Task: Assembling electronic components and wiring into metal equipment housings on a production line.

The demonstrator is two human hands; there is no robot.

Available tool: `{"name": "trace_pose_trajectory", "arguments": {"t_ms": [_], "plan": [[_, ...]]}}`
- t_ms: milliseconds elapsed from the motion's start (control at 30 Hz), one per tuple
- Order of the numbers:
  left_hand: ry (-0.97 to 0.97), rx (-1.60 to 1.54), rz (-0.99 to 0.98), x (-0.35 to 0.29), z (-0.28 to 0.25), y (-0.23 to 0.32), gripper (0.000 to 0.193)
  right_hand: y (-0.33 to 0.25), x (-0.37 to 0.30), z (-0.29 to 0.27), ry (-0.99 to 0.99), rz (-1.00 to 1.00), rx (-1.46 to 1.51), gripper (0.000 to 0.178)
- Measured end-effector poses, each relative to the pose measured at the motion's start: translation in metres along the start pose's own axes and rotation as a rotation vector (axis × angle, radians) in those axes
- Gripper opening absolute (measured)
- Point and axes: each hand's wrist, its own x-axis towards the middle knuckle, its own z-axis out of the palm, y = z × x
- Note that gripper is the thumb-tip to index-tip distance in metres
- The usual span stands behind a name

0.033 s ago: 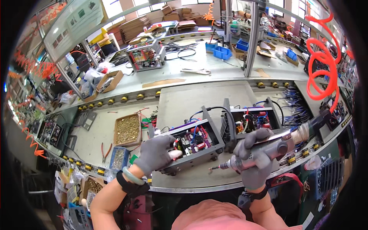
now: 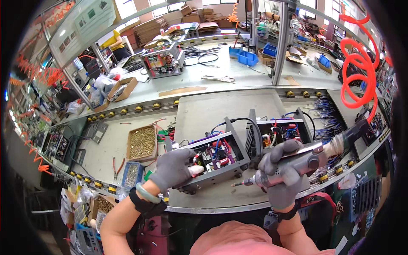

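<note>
The open metal chassis (image 2: pixel 212 159) sits on the grey work mat (image 2: pixel 212 108), a little below the middle of my view, its top off and its coloured wiring and circuit board bare. I judge it stiff and fairly heavy for its size, steady once set down, but fragile inside: the board and loose leads should not be pressed or snagged. The sheet-metal side walls and front rim are the safe places to hold.

My left hand (image 2: pixel 172 168), in a grey glove, sits at about 9 o'clock from the chassis, clamped around its near-left corner, with the fingertips at the edge of the open cavity. My right hand (image 2: pixel 282 172), also gloved, is at about 3 o'clock, wrapped firmly round the grey body of a powered screwdriver (image 2: pixel 297 163). Its bit points toward 9 o'clock at the front-right corner of the chassis and stops just short of it. The tool looks dense and rigid, and its hose trails off toward 2 o'clock.

A second open unit (image 2: pixel 282 131) stands just beside the first at about 2 o'clock. At 9 o'clock, well apart, lies a tray of brass screws (image 2: pixel 142 142). A red coiled air hose (image 2: pixel 357 72) hangs at 1 o'clock.
</note>
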Motion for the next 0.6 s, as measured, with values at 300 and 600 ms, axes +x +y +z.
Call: {"name": "trace_pose_trajectory", "arguments": {"t_ms": [300, 600], "plan": [[-0.193, 0.136, -0.106, 0.024, 0.007, 0.002, 0.029, 0.037, 0.052, 0.02, -0.133, 0.093, 0.18, 0.047], [-0.13, 0.145, -0.11, 0.027, 0.024, -0.005, 0.028, 0.106, 0.101, 0.035, 0.033, 0.117, -0.066, 0.035]]}}
